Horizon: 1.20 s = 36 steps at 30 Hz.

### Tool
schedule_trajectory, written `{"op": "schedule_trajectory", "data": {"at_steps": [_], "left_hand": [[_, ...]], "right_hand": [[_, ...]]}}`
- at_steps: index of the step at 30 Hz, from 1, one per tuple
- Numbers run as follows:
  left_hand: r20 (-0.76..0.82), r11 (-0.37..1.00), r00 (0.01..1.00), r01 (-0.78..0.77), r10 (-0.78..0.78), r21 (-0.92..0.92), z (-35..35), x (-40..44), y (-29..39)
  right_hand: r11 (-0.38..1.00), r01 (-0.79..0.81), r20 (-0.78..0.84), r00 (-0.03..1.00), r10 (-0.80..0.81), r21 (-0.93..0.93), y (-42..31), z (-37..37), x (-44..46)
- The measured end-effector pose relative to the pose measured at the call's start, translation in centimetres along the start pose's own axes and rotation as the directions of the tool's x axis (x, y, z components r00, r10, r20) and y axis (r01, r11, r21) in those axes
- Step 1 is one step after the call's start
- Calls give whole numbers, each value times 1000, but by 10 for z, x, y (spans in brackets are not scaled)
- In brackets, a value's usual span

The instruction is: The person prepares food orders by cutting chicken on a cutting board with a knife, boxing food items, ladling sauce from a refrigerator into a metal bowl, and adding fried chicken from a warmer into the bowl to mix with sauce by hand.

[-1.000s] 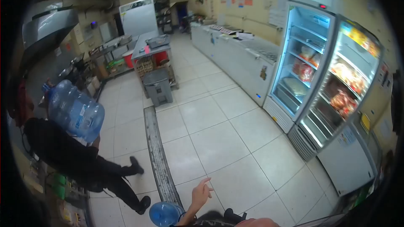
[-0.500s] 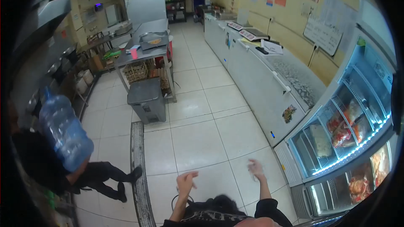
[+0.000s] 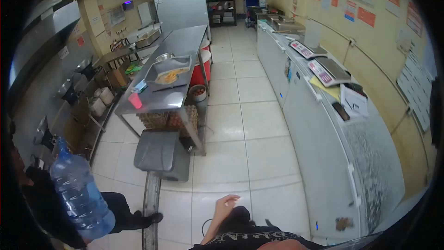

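My left hand [image 3: 226, 206] shows at the bottom centre, above the tiled floor, its fingers loosely bent and nothing in them. It is beside my dark, printed shirt [image 3: 259, 240]. My right hand is out of the picture. At the lower left, a co-worker in dark clothes [image 3: 48, 208] carries a large clear blue water bottle [image 3: 83, 194], which lies tilted against the body. That person's face is not shown clearly.
A grey lidded bin [image 3: 159, 153] stands before a steel table [image 3: 173, 41] holding a tray of food [image 3: 169, 71] and a pink cup [image 3: 135, 100]. White chest freezers [image 3: 314, 134] with scales [image 3: 328, 71] line the right. A floor channel [image 3: 151, 203] runs below the bin.
The table, bin and freezers appear nearer. The glass-door fridges have left view on the right, as has my right hand. The co-worker with the bottle shows lower at the left.
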<state>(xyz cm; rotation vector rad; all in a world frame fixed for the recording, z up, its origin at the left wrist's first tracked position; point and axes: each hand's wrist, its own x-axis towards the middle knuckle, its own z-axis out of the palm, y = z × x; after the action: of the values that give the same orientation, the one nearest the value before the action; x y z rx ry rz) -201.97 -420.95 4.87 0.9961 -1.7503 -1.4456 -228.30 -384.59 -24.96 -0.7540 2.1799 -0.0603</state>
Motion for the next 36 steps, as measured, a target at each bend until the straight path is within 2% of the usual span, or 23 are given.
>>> {"op": "schedule_trajectory", "data": {"at_steps": [1, 2, 3, 4, 5, 6, 7, 9, 11, 13, 15, 17, 22, 24, 27, 28, 29, 30, 31, 32, 33, 34, 36], "left_hand": [[-13, 1000, 1000, -10, 10, -11, -2, 37, -3], [-2, 990, 998, 55, -55, 128, -8, 73, -13], [-2, 956, 992, 120, -124, 267, -7, 111, -26], [-17, 958, 994, 110, -110, 266, 3, 153, -37], [-55, 980, 998, 16, -5, 196, 6, 196, -48], [-96, 988, 991, -84, 97, 129, 7, 243, -55], [-101, 987, 990, -84, 98, 136, 6, 292, -58], [-99, 989, 987, -119, 128, 90, 20, 384, -59], [-118, 985, 978, -165, 171, 53, 35, 483, -38], [-126, 973, 965, -228, 232, 41, 44, 586, -4], [-136, 958, 948, -285, 288, 36, 62, 688, 11], [-155, 950, 940, -288, 304, 118, 78, 785, 11], [-72, 949, 977, -174, 199, 262, 102, 994, -16], [-73, 964, 994, 64, -86, -259, 102, 1071, -37], [-143, 983, 976, 150, -164, -102, 83, 1175, 9], [-168, 963, 950, 251, -264, -98, 74, 1214, 18], [-173, 959, 945, 260, -276, -112, 64, 1243, 8], [-286, 963, 933, 157, -217, -218, 55, 1279, -6], [-397, 951, 903, 39, -166, -308, 52, 1321, -21], [-392, 949, 905, 38, -166, -314, 50, 1357, -31], [-516, 949, 825, 72, -229, -307, 44, 1395, -39], [-630, 949, 726, 101, -276, -299, 34, 1440, -46], [-574, 941, 769, 101, -279, -322, 13, 1536, -57]], "right_hand": [[988, 124, -49, 991, -128, -92, -9, -42, 60], [945, 259, -106, 953, -284, -201, -20, -88, 127], [852, 404, -194, 855, -481, -334, -34, -133, 195], [739, 521, -295, 692, -659, -427, -50, -176, 265], [914, 388, -437, 807, -398, -115, -102, -232, 293], [933, 263, -534, 840, -97, 245, -172, -300, 305], [931, 269, -531, 841, -102, 247, -207, -324, 338], [684, 398, -581, 812, 48, 612, -240, -377, 395], [654, 325, -413, 911, -21, 683, -252, -393, 446], [522, 132, -84, 990, -115, 843, -231, -365, 505], [870, 75, -37, 997, -65, 488, -278, -390, 505], [953, 31, 5, 999, -34, 302, -320, -422, 547], [991, 24, 50, 998, -31, 128, -431, -551, 732], [997, 64, 42, 997, -66, 37, -476, -614, 810], [962, 205, 21, 979, -205, -179, -529, -717, 953], [925, 270, -15, 959, -284, -266, -553, -754, 1008], [890, 319, -73, 930, -361, -326, -589, -794, 1062], [867, 353, -155, 892, -425, -352, -639, -841, 1110], [917, 317, -252, 892, -375, -242, -687, -887, 1155], [901, 428, -250, 867, -431, -68, -727, -933, 1188], [841, 528, -266, 832, -486, 115, -770, -971, 1219], [837, 534, -281, 827, -487, 121, -818, -1002, 1228], [794, 449, -487, 844, -225, 411, -903, -1061, 1228]]}}
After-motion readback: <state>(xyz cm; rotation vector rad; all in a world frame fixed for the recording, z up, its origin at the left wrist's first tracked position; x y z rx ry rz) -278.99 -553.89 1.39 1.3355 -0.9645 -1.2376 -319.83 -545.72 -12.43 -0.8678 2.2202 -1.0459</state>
